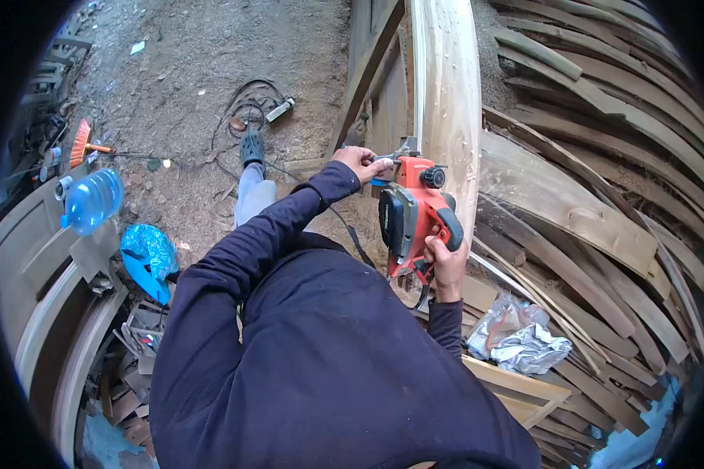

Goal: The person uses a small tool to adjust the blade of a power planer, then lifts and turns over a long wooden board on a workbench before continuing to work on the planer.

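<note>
A red and black electric planer (421,209) rests on a long pale wooden beam (448,86), whose top is dotted with small shavings. My right hand (447,266) is wrapped round the planer's rear handle. Near the planer's front, my left hand (360,166) is closed, thumb and fingers pinching a metal side guide (399,152) that sticks out beside the beam. A black knob (432,177) tops the planer's front end. The blade side is hidden against the wood.
Curved boards (594,227) lie stacked at the right, with crumpled silver plastic (528,344) on them. A power strip (280,109) and black cable lie on the dirt floor near my foot. At the left are a blue water jug (94,202) and an orange brush (80,144).
</note>
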Demonstrator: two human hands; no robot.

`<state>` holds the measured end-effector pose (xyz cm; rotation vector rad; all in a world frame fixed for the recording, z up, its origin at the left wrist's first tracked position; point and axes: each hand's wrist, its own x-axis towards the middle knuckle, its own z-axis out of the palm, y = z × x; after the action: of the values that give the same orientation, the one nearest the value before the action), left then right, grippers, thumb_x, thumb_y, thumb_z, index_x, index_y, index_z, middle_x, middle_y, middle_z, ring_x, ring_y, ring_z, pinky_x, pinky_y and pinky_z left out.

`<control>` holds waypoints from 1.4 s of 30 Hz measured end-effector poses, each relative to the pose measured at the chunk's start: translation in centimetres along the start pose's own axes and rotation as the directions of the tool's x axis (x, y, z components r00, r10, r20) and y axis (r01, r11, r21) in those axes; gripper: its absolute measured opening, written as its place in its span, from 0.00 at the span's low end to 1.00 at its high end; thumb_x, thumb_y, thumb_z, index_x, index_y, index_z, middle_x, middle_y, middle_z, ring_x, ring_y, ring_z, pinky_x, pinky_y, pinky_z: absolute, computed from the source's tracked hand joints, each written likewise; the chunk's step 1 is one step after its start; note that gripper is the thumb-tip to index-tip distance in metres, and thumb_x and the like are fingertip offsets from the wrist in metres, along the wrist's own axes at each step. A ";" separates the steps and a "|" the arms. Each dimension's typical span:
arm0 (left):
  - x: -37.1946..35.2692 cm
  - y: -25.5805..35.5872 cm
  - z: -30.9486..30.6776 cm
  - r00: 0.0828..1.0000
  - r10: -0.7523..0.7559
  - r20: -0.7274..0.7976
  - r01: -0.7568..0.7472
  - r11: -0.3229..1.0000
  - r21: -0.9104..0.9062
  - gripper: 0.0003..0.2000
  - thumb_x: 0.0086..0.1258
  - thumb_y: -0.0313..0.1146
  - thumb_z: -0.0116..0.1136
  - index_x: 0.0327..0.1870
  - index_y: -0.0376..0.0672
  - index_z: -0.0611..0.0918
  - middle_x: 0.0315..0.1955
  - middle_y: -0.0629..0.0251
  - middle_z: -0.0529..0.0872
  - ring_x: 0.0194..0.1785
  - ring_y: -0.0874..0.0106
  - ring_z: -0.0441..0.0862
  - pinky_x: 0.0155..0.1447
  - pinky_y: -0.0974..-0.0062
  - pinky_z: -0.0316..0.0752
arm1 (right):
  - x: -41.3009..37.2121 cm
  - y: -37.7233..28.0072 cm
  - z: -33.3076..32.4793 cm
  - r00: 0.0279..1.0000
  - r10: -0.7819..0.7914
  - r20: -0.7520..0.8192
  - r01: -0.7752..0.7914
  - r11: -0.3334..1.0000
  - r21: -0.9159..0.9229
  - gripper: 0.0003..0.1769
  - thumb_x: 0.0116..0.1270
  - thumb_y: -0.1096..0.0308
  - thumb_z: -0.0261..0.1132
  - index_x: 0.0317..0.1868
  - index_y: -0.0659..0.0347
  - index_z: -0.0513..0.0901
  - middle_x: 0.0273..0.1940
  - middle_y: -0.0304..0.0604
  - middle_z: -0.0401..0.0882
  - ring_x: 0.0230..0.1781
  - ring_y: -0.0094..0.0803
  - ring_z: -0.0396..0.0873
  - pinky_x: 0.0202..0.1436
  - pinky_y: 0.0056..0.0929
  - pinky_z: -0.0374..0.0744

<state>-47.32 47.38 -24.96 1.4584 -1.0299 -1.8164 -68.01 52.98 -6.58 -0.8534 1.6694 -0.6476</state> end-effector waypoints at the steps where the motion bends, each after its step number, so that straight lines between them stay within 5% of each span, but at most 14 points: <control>1: 0.1 0.2 -0.2 1.000 0.014 0.003 -0.014 1.000 0.000 0.21 0.69 0.47 0.61 0.42 0.34 0.83 0.32 0.65 0.89 0.35 0.80 0.84 0.41 0.81 0.77 | -0.1 -0.2 0.1 1.000 -0.020 -0.009 0.020 1.000 -0.010 0.09 0.58 0.79 0.61 0.40 0.68 0.76 0.22 0.36 0.73 0.16 0.19 0.67 0.19 0.19 0.65; 9: -1.7 3.2 -3.1 0.998 0.067 0.013 -0.067 0.997 0.023 0.21 0.67 0.49 0.63 0.42 0.34 0.83 0.33 0.64 0.89 0.36 0.80 0.85 0.40 0.82 0.78 | -3.3 -2.8 2.8 0.991 -0.135 -0.023 0.134 0.990 -0.047 0.09 0.59 0.79 0.61 0.41 0.67 0.77 0.23 0.34 0.72 0.15 0.18 0.66 0.19 0.18 0.63; 11: -1.9 2.9 -3.7 0.989 0.137 -0.048 -0.138 0.990 -0.006 0.27 0.59 0.64 0.61 0.34 0.44 0.88 0.25 0.67 0.87 0.30 0.75 0.84 0.38 0.75 0.77 | -4.8 -3.9 3.8 0.985 -0.168 -0.045 0.165 0.985 -0.051 0.09 0.58 0.79 0.62 0.41 0.67 0.77 0.23 0.34 0.72 0.15 0.18 0.66 0.19 0.18 0.63; 23: -6.4 8.8 -8.1 0.981 0.192 -0.014 -0.192 0.981 0.034 0.26 0.60 0.62 0.62 0.35 0.44 0.88 0.27 0.68 0.88 0.32 0.76 0.85 0.42 0.74 0.78 | -10.3 -8.1 8.0 0.963 -0.256 -0.087 0.253 0.967 -0.042 0.09 0.56 0.78 0.61 0.38 0.65 0.78 0.21 0.34 0.73 0.15 0.18 0.66 0.17 0.19 0.63; 25: -8.3 9.7 -8.8 0.983 0.185 0.008 -0.185 0.981 -0.050 0.21 0.66 0.50 0.63 0.40 0.36 0.84 0.29 0.67 0.88 0.27 0.83 0.79 0.32 0.83 0.72 | -11.9 -8.5 8.9 0.956 -0.272 -0.109 0.270 0.962 -0.033 0.09 0.55 0.79 0.61 0.38 0.65 0.78 0.21 0.34 0.73 0.15 0.18 0.66 0.17 0.19 0.63; 30: -11.7 11.4 -10.9 0.947 0.313 -0.074 -0.300 0.943 0.141 0.24 0.66 0.54 0.61 0.42 0.36 0.85 0.29 0.68 0.88 0.29 0.80 0.81 0.35 0.80 0.75 | -15.8 -10.3 11.2 0.936 -0.333 -0.115 0.329 0.943 -0.054 0.08 0.55 0.78 0.62 0.37 0.64 0.78 0.22 0.34 0.74 0.15 0.17 0.68 0.17 0.19 0.64; 32: -13.6 12.3 -11.8 0.940 0.318 -0.122 -0.302 0.944 0.131 0.28 0.60 0.63 0.60 0.35 0.42 0.87 0.27 0.62 0.87 0.33 0.67 0.86 0.43 0.69 0.78 | -17.3 -10.5 12.0 0.933 -0.342 -0.109 0.338 0.940 -0.050 0.08 0.55 0.77 0.62 0.37 0.64 0.78 0.21 0.33 0.74 0.15 0.16 0.68 0.17 0.19 0.65; 35: -16.0 14.9 -13.6 0.950 0.294 -0.104 -0.263 0.935 0.238 0.28 0.60 0.63 0.60 0.35 0.41 0.87 0.28 0.61 0.88 0.33 0.68 0.86 0.43 0.70 0.78 | -19.2 -11.7 13.2 0.923 -0.365 -0.122 0.359 0.931 -0.067 0.08 0.54 0.78 0.62 0.36 0.63 0.78 0.21 0.32 0.74 0.14 0.17 0.67 0.17 0.19 0.65; 42: -15.8 15.4 -15.3 0.931 0.361 -0.061 -0.352 0.928 0.119 0.30 0.59 0.64 0.60 0.36 0.39 0.88 0.29 0.60 0.88 0.35 0.70 0.86 0.45 0.72 0.78 | -21.7 -12.9 15.6 0.897 -0.414 -0.157 0.410 0.910 -0.061 0.09 0.53 0.80 0.61 0.37 0.64 0.78 0.24 0.34 0.73 0.15 0.18 0.67 0.16 0.18 0.65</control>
<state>-29.16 49.03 -5.23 1.2921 -1.2738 -1.4509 -47.20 63.01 11.98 -1.2181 1.6585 -1.0132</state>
